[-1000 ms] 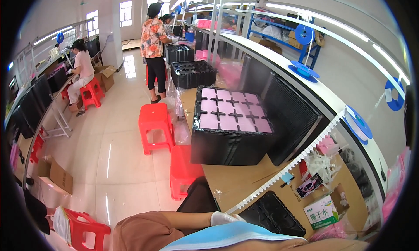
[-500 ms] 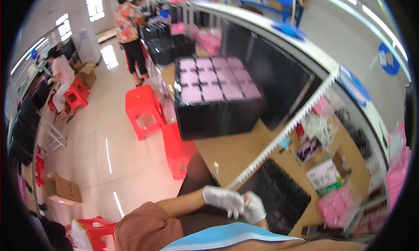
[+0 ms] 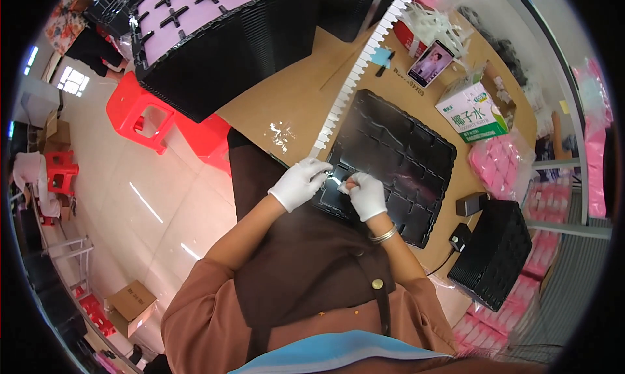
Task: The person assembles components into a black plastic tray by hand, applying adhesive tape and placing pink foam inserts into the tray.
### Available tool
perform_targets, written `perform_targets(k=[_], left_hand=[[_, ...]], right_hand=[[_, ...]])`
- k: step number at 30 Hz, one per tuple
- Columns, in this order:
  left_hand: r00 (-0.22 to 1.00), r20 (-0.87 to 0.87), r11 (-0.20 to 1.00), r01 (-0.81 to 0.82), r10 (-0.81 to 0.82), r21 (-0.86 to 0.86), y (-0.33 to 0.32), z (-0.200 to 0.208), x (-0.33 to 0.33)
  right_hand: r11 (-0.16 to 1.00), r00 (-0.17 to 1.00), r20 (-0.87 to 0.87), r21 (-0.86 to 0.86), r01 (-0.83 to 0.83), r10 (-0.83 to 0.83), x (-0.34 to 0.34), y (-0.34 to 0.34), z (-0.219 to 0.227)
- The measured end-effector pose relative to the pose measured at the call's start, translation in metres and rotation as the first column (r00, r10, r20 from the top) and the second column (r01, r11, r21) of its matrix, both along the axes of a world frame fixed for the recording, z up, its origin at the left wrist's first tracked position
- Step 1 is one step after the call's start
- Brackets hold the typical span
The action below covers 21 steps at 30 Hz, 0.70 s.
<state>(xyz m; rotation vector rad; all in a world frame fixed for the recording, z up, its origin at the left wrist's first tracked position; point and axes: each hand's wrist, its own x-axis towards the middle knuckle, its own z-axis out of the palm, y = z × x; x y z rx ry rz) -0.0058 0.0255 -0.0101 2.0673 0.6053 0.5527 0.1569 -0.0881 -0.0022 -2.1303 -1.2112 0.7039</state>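
Observation:
Both my hands wear white gloves and meet over the near left part of a black moulded plastic tray (image 3: 407,156) lying on the table. A long white strip with toothed edges (image 3: 355,81) slants down from the top of the view to my left hand (image 3: 298,184), whose fingers are closed at its lower end. Close by on the right, my right hand (image 3: 368,197) is pinched with fingertips turned toward the left hand. Something small and shiny shows between the fingertips, too small to make out.
A large black tray stack with pink pads (image 3: 228,55) stands far left on the cardboard-covered table (image 3: 260,123). At right are a phone (image 3: 431,63), a green-white carton (image 3: 472,113), bagged pink pieces (image 3: 498,166) and stacked black trays (image 3: 495,253). Red stools (image 3: 140,113) stand left.
My view has swung down and right toward the table. My hands have moved apart from overlapping and now lie side by side over the black tray.

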Motion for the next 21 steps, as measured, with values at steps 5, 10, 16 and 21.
perform_targets(k=[5, 10, 16, 21], left_hand=[[0.994, -0.107, 1.0, 0.01, -0.009, 0.007, -0.014, -0.011, 0.004], [0.991, -0.132, 0.999, -0.003, 0.008, 0.033, -0.013, -0.013, 0.004], [0.979, -0.198, 0.997, -0.028, 0.042, 0.07, -0.013, -0.012, 0.007], [0.984, -0.173, 0.997, -0.018, 0.031, 0.081, -0.011, -0.014, 0.008]], right_hand=[[0.992, 0.995, 0.095, -0.124, 0.007, 0.005, -0.005, 0.005, -0.007], [0.963, 0.98, -0.13, -0.207, -0.173, 0.148, -0.005, -0.002, -0.003], [0.948, 0.957, -0.231, -0.223, -0.226, 0.174, 0.002, -0.005, -0.002], [0.985, 0.974, -0.205, -0.164, 0.058, -0.091, 0.002, -0.002, -0.004]])
